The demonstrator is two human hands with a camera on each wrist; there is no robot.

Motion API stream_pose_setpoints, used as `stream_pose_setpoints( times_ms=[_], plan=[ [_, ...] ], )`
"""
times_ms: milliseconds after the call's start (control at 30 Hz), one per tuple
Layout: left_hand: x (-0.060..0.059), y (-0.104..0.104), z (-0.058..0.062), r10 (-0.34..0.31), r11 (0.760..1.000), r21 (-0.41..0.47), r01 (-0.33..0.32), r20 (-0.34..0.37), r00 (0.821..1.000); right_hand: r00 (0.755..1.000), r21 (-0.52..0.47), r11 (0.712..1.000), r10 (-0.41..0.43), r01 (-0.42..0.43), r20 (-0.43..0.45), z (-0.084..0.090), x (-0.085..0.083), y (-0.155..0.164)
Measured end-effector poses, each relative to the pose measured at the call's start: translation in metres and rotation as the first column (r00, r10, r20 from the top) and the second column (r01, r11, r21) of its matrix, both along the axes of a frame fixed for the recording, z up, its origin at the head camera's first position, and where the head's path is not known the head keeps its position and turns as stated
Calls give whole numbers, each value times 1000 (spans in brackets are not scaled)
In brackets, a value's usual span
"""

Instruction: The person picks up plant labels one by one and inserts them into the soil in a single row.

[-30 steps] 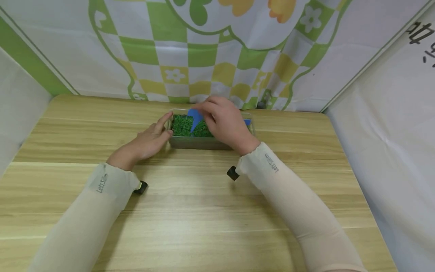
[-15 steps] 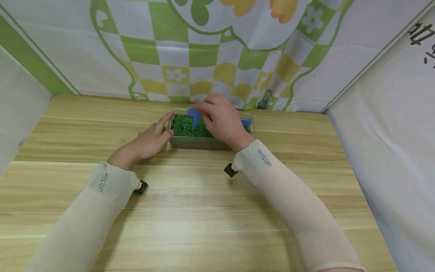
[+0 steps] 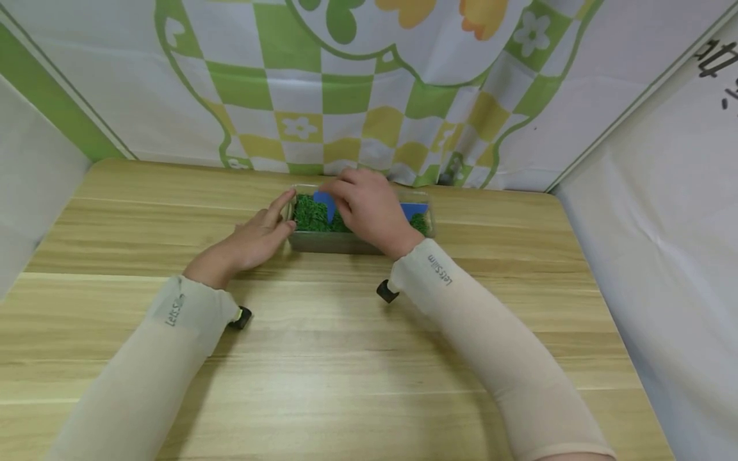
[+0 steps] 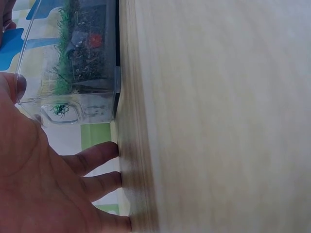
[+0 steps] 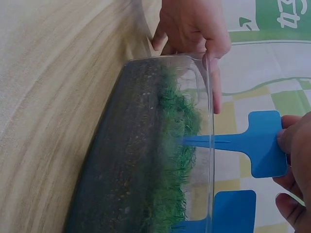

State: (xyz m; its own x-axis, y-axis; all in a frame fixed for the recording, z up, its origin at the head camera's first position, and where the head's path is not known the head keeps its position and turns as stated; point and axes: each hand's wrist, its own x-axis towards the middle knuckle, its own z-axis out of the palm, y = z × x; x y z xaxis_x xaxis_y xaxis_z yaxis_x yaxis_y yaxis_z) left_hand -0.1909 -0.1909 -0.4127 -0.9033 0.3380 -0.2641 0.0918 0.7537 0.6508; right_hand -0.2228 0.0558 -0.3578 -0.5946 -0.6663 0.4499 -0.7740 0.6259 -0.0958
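A clear plastic box (image 3: pixel 340 243) stands near the table's back edge, holding dark soil under green grass (image 3: pixel 311 216). My right hand (image 3: pixel 373 208) pinches the broad head of a blue T-shaped plant label (image 5: pixel 268 145), whose narrow stem reaches down into the grass. Behind that hand, a second blue plant label (image 5: pixel 235 211) stands in the same box. My left hand (image 3: pixel 254 240) touches the box's left end, thumb and forefinger spread at its corners. In the left wrist view its other fingers (image 4: pixel 99 187) extend straight down to the tabletop.
The wooden table (image 3: pixel 323 371) stretches toward me. A checked green, yellow and white cloth (image 3: pixel 346 96) hangs right behind the box. White sheets (image 3: pixel 663 224) bound the right side. A small dark camera (image 3: pixel 387 291) sits at the right wrist.
The pinched plant label has gone lower into the grass. My right hand has come down and slightly left, uncovering more of the second label. My left hand stays at the box's end.
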Motion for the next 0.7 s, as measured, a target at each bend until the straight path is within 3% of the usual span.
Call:
stream_pose_setpoints(
  times_ms=[367,700],
  plan=[
    [-1,-1,-1,3,1000,1,-3,12,1000,999,-44,999,19,-20,-31,-2,-2,-3],
    [-1,-2,-2,-1,1000,6,1,22,1000,1000,34,999,-20,20,7,-1,1,-3]
  ],
)
